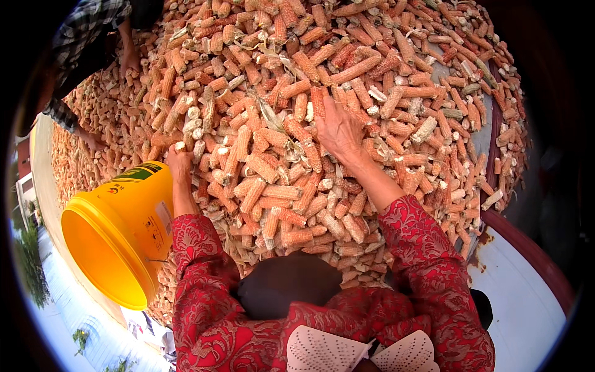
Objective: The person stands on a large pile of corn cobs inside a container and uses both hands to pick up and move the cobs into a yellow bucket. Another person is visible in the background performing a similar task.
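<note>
A big heap of orange-red corn cobs (273,189) spreads out in front of me. My left hand (180,166) is closed round a corn cob whose pale end (180,147) pokes out above the fingers, beside the yellow bucket. In the middle of the heap my right hand (339,131) grips a reddish corn cob (318,102) between thumb and fingers; the palm side is hidden. Dry husk strips (270,115) lie among the cobs between my hands. My forearms wear red patterned sleeves.
A yellow bucket (118,232) lies tipped at the left, mouth toward me. Beyond it, a co-worker in a checked sleeve (80,37) reaches into the heap with both hands. A dark red rail (527,254) and a pale surface (517,291) border the heap at right.
</note>
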`<state>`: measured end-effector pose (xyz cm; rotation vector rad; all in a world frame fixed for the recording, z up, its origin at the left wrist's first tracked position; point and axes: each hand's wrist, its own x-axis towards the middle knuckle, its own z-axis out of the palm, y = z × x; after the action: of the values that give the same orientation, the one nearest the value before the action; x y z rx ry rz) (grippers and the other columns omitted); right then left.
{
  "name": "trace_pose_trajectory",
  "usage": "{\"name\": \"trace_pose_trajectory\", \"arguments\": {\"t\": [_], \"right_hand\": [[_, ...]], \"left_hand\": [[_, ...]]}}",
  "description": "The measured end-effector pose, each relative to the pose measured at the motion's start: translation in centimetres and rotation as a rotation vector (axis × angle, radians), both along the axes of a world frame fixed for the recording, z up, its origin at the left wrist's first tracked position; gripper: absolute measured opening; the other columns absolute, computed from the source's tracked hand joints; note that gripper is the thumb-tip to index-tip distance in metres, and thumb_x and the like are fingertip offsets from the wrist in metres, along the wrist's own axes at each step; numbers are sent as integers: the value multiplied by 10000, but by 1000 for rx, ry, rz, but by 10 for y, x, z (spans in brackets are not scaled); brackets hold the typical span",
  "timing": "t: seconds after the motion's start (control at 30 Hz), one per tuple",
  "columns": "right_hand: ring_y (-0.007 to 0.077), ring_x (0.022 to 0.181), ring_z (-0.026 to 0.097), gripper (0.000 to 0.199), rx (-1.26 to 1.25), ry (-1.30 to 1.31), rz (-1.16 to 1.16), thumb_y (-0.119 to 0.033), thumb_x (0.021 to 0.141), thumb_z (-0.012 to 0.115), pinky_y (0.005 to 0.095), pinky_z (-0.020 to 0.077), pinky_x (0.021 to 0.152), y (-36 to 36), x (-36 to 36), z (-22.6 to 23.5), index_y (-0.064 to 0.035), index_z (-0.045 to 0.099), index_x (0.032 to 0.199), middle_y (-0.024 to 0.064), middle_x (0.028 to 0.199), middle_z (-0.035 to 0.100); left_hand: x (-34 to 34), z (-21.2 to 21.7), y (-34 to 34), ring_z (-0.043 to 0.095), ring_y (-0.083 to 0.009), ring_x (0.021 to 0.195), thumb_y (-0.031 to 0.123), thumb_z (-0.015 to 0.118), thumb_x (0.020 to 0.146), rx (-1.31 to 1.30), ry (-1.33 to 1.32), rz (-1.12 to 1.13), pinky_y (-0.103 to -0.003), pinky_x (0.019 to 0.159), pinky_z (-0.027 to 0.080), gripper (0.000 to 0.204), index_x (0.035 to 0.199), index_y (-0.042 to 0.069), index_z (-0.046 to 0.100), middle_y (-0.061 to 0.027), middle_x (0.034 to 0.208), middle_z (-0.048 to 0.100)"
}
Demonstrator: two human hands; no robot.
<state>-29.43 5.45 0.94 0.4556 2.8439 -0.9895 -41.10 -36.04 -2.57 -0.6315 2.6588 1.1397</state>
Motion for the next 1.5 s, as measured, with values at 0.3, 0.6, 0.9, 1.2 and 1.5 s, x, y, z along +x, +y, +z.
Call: {"name": "trace_pose_trajectory", "arguments": {"t": [0.3, 0.6, 0.9, 1.2, 1.5], "right_hand": [[347, 940, 516, 332, -231, 106, -19, -49, 738, 540, 490, 452, 802, 16, 11, 4, 19, 538, 1063, 183, 933, 501], [296, 657, 598, 207, 219, -138, 145, 13, 796, 473, 447, 514, 619, 64, 9, -9, 57, 585, 965, 217, 891, 581], [356, 926, 587, 320, 20, 65, 416, -24, 669, 620, 469, 476, 765, 116, -2, 12, 14, 602, 986, 178, 935, 560], [349, 1041, 575, 407, 447, -249, 394, -199, 638, 740, 529, 349, 990, 136, -77, -29, -96, 623, 1014, 161, 1249, 550], [345, 961, 603, 519, 6, 75, 468, -50, 622, 626, 447, 477, 870, 139, -20, -33, -106, 620, 1138, 111, 1131, 619]], "left_hand": [[-8, 92, 150, 593, -134, 604, 118, 741, 834, 649, 115, -162, -280, 510, 460, 361, 1120, 6, 551, -73, 818, 645], [-61, 32, 335, 556, -314, 1132, 349, 770, 741, -188, 312, -1276, -445, 934, 468, 564, 1182, 67, 559, -142, 1201, 580], [-61, 37, 358, 532, -296, 1135, 387, 715, 791, -725, 100, -1327, -442, 907, 489, 430, 1053, 58, 622, -146, 1147, 578], [-77, 16, 314, 604, -332, 928, 425, 704, 687, -838, 215, -1279, -424, 786, 498, 623, 1232, 138, 611, -134, 1089, 538], [-57, 29, 327, 599, -377, 1036, 447, 703, 693, -483, -194, -1253, -470, 852, 488, 802, 1373, 78, 492, -277, 1188, 581]]}}
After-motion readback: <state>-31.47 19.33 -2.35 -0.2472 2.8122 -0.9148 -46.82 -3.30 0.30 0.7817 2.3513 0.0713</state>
